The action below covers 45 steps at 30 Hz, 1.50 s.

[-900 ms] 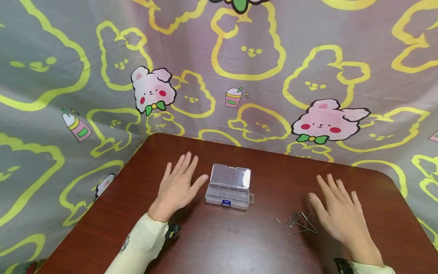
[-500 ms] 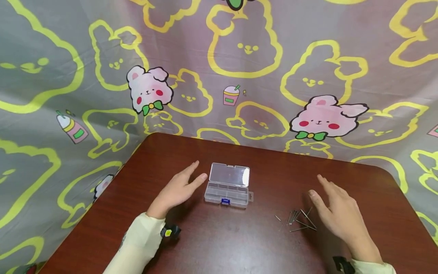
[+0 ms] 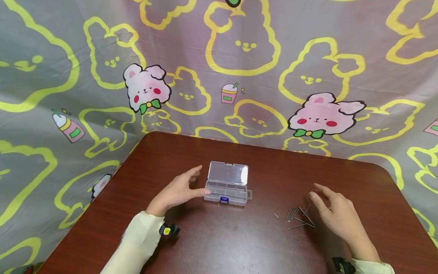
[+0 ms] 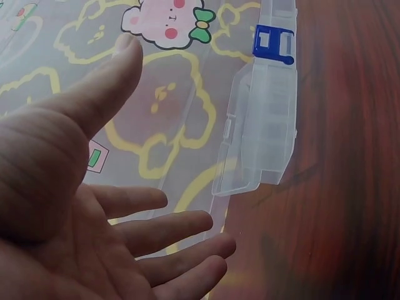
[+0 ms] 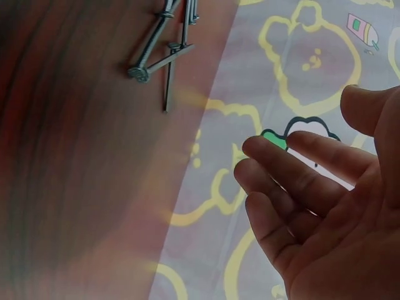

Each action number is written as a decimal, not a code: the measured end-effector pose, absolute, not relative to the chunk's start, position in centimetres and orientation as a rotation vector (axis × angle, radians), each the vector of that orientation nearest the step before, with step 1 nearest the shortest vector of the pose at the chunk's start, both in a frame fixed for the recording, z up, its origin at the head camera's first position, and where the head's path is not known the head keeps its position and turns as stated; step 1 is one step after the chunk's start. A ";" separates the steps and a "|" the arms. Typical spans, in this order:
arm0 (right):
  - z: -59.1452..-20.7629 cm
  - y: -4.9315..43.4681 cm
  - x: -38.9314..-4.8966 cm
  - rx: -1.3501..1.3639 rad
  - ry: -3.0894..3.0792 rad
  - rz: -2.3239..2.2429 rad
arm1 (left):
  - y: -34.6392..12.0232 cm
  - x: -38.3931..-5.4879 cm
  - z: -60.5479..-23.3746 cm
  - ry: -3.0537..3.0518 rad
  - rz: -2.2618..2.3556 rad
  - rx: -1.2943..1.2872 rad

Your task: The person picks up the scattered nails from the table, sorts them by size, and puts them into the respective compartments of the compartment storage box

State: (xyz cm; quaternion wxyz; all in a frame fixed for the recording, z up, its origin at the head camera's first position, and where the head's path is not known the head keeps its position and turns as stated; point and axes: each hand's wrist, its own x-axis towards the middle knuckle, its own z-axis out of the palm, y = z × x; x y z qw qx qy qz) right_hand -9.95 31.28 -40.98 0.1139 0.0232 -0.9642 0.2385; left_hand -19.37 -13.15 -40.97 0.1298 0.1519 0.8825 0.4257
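A clear plastic compartment box (image 3: 226, 192) with a blue latch (image 4: 274, 45) stands on the table, its lid (image 3: 227, 173) tipped back. My left hand (image 3: 173, 192) is at the box's left side, thumb spread from the fingers and overlapping the box's left corner in the head view; it holds nothing. Several metal nails (image 3: 299, 219) lie in a loose pile at the right of the table, their flat heads (image 5: 139, 74) showing in the right wrist view. Just right of the pile is my right hand (image 3: 338, 215), palm turned inward, fingers loosely bent and holding nothing.
The brown wooden table (image 3: 219, 239) has rounded far corners. A grey curtain (image 3: 191, 45) with yellow bunny outlines hangs behind and to the left of it. Each wrist carries a dark strapped device (image 3: 169, 230).
Both hands have turned from palms down to palms inward. The left thumb has moved down to the box's left corner, and the right fingers have lowered toward the nails.
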 end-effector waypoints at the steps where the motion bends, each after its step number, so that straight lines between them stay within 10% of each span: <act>1: -41.0 31.3 -9.9 0.064 -2.837 0.701 | -13.1 -19.4 -40.9 2.560 1.242 0.440; 45: -43.3 32.6 -8.3 -0.071 -3.046 0.744 | -11.4 -21.2 -42.8 2.419 1.369 0.413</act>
